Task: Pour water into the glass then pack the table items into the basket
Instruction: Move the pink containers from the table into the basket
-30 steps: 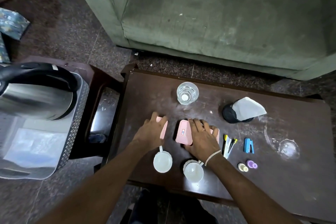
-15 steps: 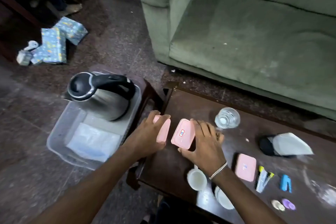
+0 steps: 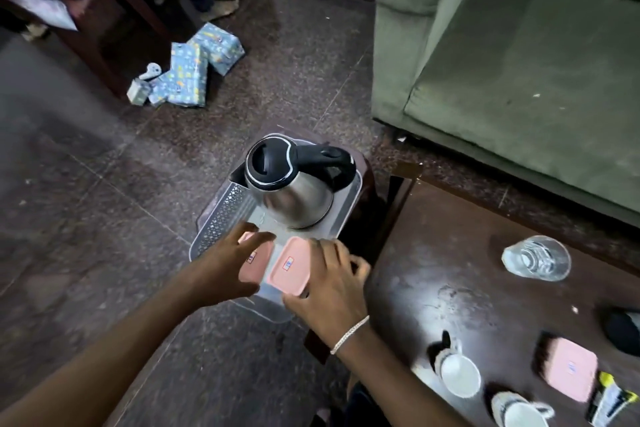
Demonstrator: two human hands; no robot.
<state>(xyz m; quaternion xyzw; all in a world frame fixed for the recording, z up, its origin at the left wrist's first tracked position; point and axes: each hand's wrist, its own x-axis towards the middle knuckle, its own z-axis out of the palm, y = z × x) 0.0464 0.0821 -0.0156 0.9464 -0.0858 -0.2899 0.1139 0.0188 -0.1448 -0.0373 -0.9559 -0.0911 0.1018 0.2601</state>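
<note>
A clear plastic basket [image 3: 221, 215] stands on a small stool left of the dark table [image 3: 457, 274]. A steel kettle [image 3: 294, 184] with a black lid sits inside it. My left hand [image 3: 225, 267] holds one pink lidded box [image 3: 258, 262] over the basket's near end. Beside it, my right hand [image 3: 332, 284] holds a second pink box [image 3: 289, 267]. The glass [image 3: 536, 258] with water stands on the table. Two white cups [image 3: 459, 376] [image 3: 517, 411] and a third pink box [image 3: 569, 373] lie near the table's front edge.
A green sofa [image 3: 519, 62] stands behind the table. Wrapped parcels [image 3: 194, 69] lie on the dark tiled floor at the back left, near a wooden furniture leg. A black and white object [image 3: 623, 329] and staplers [image 3: 609, 399] lie at the table's right edge.
Both hands lifted a pink box each off the table and carried them left, over the basket. The view has swung left with them.
</note>
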